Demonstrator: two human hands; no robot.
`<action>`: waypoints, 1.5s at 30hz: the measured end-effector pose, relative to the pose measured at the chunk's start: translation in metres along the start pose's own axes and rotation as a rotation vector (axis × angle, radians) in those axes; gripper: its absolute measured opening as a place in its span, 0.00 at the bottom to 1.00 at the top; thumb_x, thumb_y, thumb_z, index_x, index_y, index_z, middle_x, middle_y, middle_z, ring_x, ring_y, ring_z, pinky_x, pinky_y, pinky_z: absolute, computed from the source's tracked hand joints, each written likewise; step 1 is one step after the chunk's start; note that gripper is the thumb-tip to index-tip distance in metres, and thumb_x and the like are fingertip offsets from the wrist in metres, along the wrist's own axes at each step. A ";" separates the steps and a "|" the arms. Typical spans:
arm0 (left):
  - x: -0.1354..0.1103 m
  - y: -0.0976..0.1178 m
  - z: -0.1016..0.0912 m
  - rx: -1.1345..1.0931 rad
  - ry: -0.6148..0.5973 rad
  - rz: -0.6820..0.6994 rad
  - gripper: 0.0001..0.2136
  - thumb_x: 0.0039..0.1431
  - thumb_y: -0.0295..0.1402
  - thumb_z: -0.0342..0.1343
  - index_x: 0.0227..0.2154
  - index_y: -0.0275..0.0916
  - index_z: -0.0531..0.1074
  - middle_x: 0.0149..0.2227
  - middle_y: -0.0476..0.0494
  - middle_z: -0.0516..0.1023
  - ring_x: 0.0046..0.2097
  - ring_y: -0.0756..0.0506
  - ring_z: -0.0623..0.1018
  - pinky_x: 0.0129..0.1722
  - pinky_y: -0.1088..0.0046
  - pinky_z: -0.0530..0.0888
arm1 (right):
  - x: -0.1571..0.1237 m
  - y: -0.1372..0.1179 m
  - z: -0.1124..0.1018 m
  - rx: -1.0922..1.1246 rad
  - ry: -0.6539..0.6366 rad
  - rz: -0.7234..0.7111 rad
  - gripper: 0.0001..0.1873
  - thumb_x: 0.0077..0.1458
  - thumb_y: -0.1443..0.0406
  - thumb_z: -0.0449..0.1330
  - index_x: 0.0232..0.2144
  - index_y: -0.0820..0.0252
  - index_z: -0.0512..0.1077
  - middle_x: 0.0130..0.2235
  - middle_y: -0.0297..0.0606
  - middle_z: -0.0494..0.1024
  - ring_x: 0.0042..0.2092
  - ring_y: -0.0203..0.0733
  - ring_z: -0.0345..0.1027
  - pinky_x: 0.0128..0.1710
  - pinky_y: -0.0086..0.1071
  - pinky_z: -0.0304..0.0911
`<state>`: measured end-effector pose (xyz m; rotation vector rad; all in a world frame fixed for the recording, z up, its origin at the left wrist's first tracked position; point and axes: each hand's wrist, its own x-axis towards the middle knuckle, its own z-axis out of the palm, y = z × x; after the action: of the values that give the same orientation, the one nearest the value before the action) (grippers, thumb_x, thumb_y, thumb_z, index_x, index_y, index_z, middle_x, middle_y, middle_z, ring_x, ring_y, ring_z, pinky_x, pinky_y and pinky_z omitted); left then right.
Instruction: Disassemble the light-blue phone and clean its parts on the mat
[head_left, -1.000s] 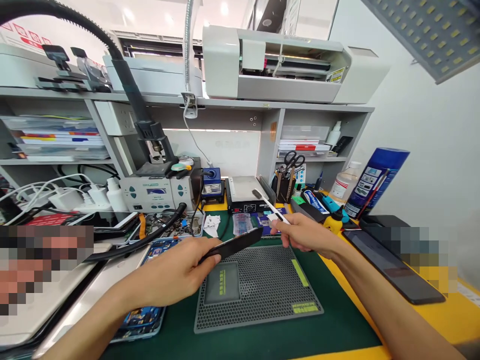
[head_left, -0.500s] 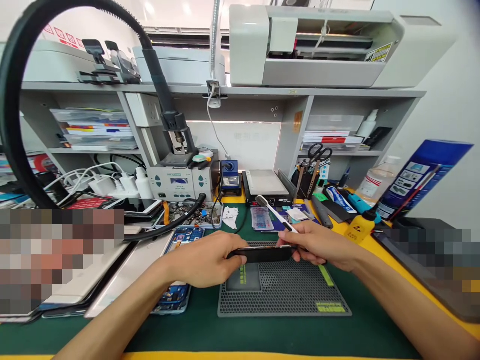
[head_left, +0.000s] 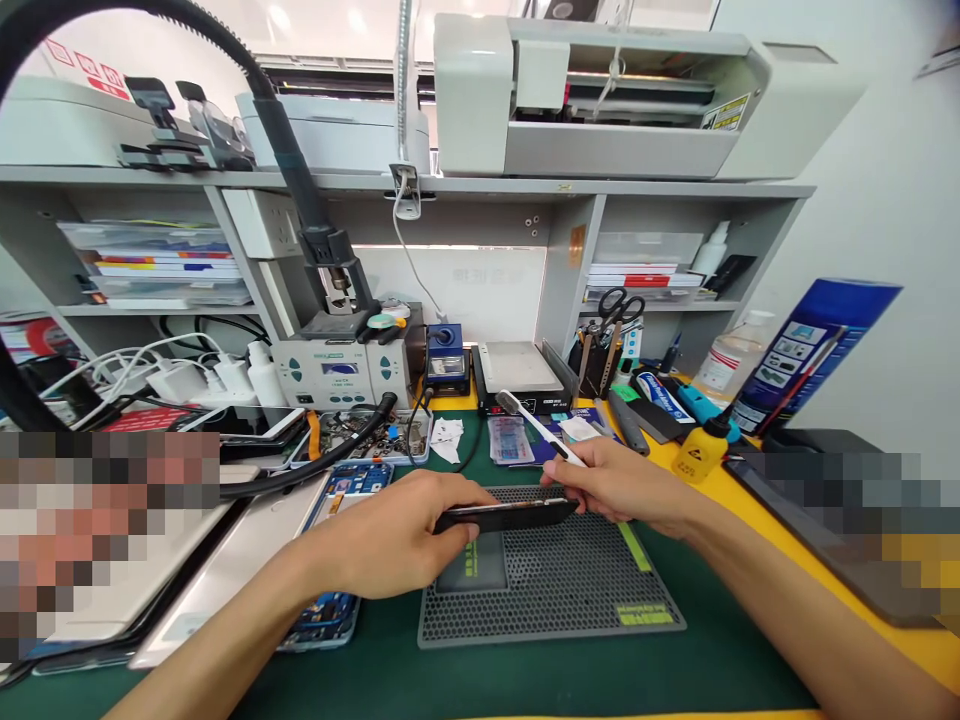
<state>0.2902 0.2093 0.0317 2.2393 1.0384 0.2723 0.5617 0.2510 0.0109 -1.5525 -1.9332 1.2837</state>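
Note:
My left hand (head_left: 409, 530) is closed on one end of a phone (head_left: 510, 515), thumb below and fingers on top. The phone is thin and black, seen nearly edge-on, and some inner parts show along its upper face. In my right hand (head_left: 604, 478) is a white and black toothbrush (head_left: 536, 425), its grey bristle head pointing up and away to the left. My right fingertips are at the phone's right end; whether they touch it I cannot tell. Below the phone lies a grey honeycomb repair mat (head_left: 555, 590).
Opened blue phones (head_left: 330, 610) and tablets lie to the left, below a black hose (head_left: 330, 465). A soldering station (head_left: 341, 370) and a hot plate (head_left: 521, 368) stand behind. At the right are a yellow bottle (head_left: 701, 450) and a blue can (head_left: 817, 350).
The whole view has shifted, so the bench sits slightly further left. The phone has tilted, its right end now higher, showing more of its upper face. Both hands keep their holds.

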 end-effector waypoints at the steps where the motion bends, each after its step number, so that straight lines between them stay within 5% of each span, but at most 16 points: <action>1: -0.001 0.001 0.001 0.003 0.008 0.015 0.14 0.67 0.34 0.49 0.52 0.47 0.74 0.47 0.48 0.79 0.46 0.43 0.76 0.44 0.70 0.68 | 0.000 0.001 -0.001 -0.020 0.028 -0.025 0.21 0.62 0.50 0.57 0.27 0.60 0.71 0.22 0.30 0.70 0.19 0.28 0.53 0.17 0.24 0.46; 4: -0.004 0.003 0.004 0.022 0.027 0.033 0.16 0.68 0.34 0.49 0.54 0.53 0.73 0.47 0.50 0.78 0.48 0.44 0.75 0.47 0.70 0.68 | -0.002 -0.001 -0.006 -0.069 0.058 -0.099 0.24 0.61 0.48 0.58 0.22 0.60 0.66 0.22 0.30 0.68 0.21 0.29 0.52 0.19 0.25 0.47; 11: -0.007 0.003 0.006 0.057 0.029 0.037 0.16 0.69 0.34 0.48 0.55 0.59 0.72 0.48 0.54 0.76 0.49 0.47 0.75 0.46 0.73 0.69 | -0.012 -0.010 -0.010 -0.151 0.034 -0.201 0.22 0.63 0.47 0.55 0.30 0.58 0.70 0.25 0.30 0.71 0.23 0.31 0.56 0.20 0.26 0.51; 19: -0.008 0.001 0.010 0.124 0.020 0.031 0.18 0.69 0.30 0.47 0.56 0.57 0.70 0.51 0.53 0.74 0.53 0.47 0.74 0.51 0.73 0.68 | 0.008 0.015 -0.013 -0.446 0.420 -0.251 0.12 0.64 0.61 0.61 0.48 0.59 0.73 0.40 0.37 0.77 0.41 0.45 0.72 0.41 0.40 0.67; 30: -0.008 0.002 0.015 0.159 0.072 0.048 0.12 0.70 0.33 0.44 0.44 0.51 0.73 0.47 0.50 0.74 0.49 0.45 0.75 0.49 0.69 0.69 | 0.021 0.026 -0.012 -0.741 0.574 -0.286 0.12 0.66 0.63 0.60 0.49 0.61 0.73 0.53 0.43 0.76 0.53 0.50 0.71 0.54 0.51 0.67; 37: -0.007 0.002 0.019 0.204 0.092 0.026 0.17 0.70 0.33 0.43 0.55 0.58 0.69 0.51 0.51 0.74 0.52 0.45 0.75 0.52 0.65 0.71 | 0.013 0.022 -0.005 -0.786 0.330 -0.351 0.08 0.65 0.63 0.61 0.43 0.62 0.75 0.46 0.40 0.78 0.47 0.45 0.74 0.47 0.44 0.72; 45: -0.009 0.001 0.022 0.231 0.127 0.018 0.18 0.70 0.35 0.43 0.58 0.60 0.67 0.53 0.52 0.74 0.52 0.44 0.76 0.54 0.63 0.73 | 0.011 0.025 -0.004 -0.744 0.297 -0.333 0.08 0.66 0.63 0.60 0.40 0.62 0.75 0.43 0.38 0.78 0.44 0.44 0.74 0.45 0.43 0.71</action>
<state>0.2944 0.1915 0.0158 2.4654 1.1685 0.3198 0.5757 0.2629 -0.0099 -1.4944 -2.4530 0.1690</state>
